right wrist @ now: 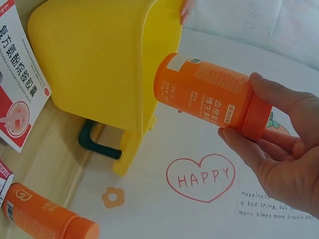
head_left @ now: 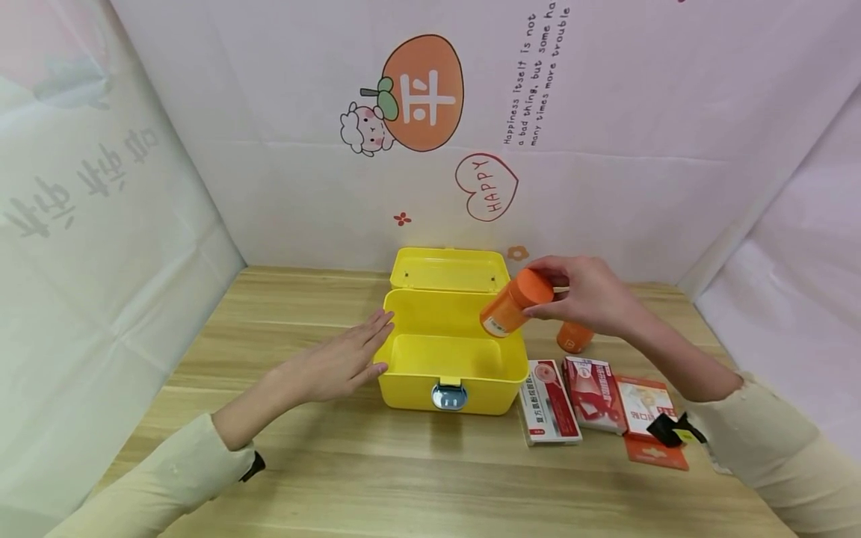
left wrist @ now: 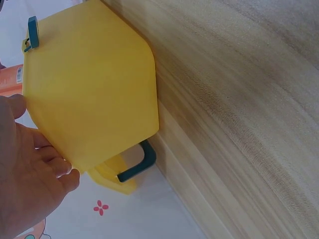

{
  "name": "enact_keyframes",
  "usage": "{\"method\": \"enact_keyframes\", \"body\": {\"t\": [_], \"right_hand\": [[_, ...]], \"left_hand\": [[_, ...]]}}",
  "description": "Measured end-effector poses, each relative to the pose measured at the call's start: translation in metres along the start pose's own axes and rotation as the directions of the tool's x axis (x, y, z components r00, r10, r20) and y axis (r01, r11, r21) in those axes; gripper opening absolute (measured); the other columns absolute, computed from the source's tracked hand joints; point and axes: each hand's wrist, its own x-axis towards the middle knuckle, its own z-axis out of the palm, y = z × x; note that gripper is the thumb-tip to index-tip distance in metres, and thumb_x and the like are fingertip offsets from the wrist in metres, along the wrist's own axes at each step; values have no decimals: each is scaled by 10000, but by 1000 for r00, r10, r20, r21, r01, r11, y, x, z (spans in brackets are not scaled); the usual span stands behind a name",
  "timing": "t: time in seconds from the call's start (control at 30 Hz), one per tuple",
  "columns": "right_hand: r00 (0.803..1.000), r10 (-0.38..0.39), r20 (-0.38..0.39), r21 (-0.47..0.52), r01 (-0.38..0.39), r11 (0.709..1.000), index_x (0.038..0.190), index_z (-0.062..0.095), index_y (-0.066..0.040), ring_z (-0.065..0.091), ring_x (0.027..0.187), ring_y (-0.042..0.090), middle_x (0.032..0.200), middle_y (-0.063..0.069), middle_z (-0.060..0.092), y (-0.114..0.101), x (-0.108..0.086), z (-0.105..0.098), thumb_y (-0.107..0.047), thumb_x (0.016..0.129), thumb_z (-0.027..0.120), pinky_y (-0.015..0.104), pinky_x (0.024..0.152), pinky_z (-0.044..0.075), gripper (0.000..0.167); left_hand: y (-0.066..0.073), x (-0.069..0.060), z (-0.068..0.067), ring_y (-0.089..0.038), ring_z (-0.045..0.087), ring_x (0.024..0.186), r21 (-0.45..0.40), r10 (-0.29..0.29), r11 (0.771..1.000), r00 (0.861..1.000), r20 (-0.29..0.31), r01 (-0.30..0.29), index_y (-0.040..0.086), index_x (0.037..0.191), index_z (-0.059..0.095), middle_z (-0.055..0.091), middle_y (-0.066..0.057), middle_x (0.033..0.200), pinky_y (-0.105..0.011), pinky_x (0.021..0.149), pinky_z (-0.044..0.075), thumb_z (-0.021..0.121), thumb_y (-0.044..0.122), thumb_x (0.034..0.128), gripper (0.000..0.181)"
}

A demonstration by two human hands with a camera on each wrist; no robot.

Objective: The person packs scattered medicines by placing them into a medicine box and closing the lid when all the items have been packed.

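Note:
An orange pill bottle (head_left: pixel 506 308) is tilted above the right end of the yellow box (head_left: pixel 447 394), whose lid stands folded back. My right hand (head_left: pixel 584 295) grips the bottle by its cap end; in the right wrist view the thumb and fingers (right wrist: pixel 244 149) pinch either side of the cap. Nothing shows inside the box from the head view. At the box's left rim, my left hand (head_left: pixel 346 359) rests with straight fingers touching the edge. The left wrist view shows those fingertips (left wrist: pixel 60 167) against the rim of the yellow wall.
A second orange bottle (head_left: pixel 574 338) stands right of the box, partly behind my right hand. Nearby lie a white-and-red medicine box (head_left: pixel 548 403), a red box (head_left: pixel 595 394) and an orange-and-white packet (head_left: pixel 646 407). A printed cloth (head_left: pixel 303 194) hangs behind the wooden table (head_left: pixel 323 471).

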Motion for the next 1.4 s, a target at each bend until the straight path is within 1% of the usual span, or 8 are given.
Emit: {"method": "enact_keyframes", "body": {"t": [0.17,0.37,0.57,0.67,0.8,1.0,1.17,1.4], "right_hand": [[1000,-12,6,-7,12,1000,1333,601,-40,662,1118,322,1234,142,681,-5,2,2,-189,805,843,475,944,570,599],[999,-50,14,-33,51,998,1315,616,-54,668,1108,298,1211,114,698,-11,5,6,-183,796,850,465,937,575,585],[996,-87,31,-32,88,996,1307,624,-56,680,1099,290,1193,103,712,-16,6,9,-158,786,855,448,916,587,579],[994,-102,34,-30,103,994,1284,639,-66,684,1079,279,1178,93,715,-19,6,9,-152,778,861,434,898,596,560],[990,-132,42,-35,134,990,1253,655,-85,687,1012,242,1146,67,723,-23,6,10,-170,772,868,388,850,611,533],[985,-167,50,-91,171,981,1241,668,-98,635,888,180,1093,25,730,-29,7,13,-221,766,876,297,770,573,533],[980,-190,62,-117,196,974,1244,667,-99,630,887,170,1083,13,721,-35,11,16,-223,756,884,298,774,582,549],[973,-215,88,-90,223,971,1233,666,-95,644,900,162,1067,7,706,-44,14,23,-203,755,884,298,780,609,537]], "left_hand": [[-1,0,0,-304,118,1558,8,0,1000,1000,-2,0,-22,1577,147,73,-184,1674,-479,1231,261,338,432,1080,700],[0,0,-1,-307,119,1557,5,-2,1000,1000,2,2,-27,1574,154,74,-189,1672,-485,1228,266,337,429,1081,696],[0,0,0,-306,119,1557,8,1,1000,1000,3,-1,-27,1575,148,71,-191,1672,-478,1230,265,340,421,1082,693],[0,0,0,-304,115,1558,10,4,1000,1000,2,-4,-28,1575,144,67,-191,1672,-474,1231,262,338,417,1083,691],[0,0,1,-304,111,1558,9,3,1000,1000,4,-3,-28,1576,138,63,-191,1672,-474,1232,260,337,415,1084,691],[0,1,1,-296,102,1560,4,-2,1000,1000,7,2,-21,1578,132,56,-182,1674,-475,1234,254,342,410,1084,689],[-1,2,1,-290,106,1560,5,-4,1000,1000,10,4,-16,1580,131,57,-177,1675,-476,1233,257,336,417,1084,690],[-1,2,1,-290,106,1561,6,-7,1000,1000,18,7,-12,1581,135,60,-172,1676,-484,1231,261,336,426,1082,693]]}}
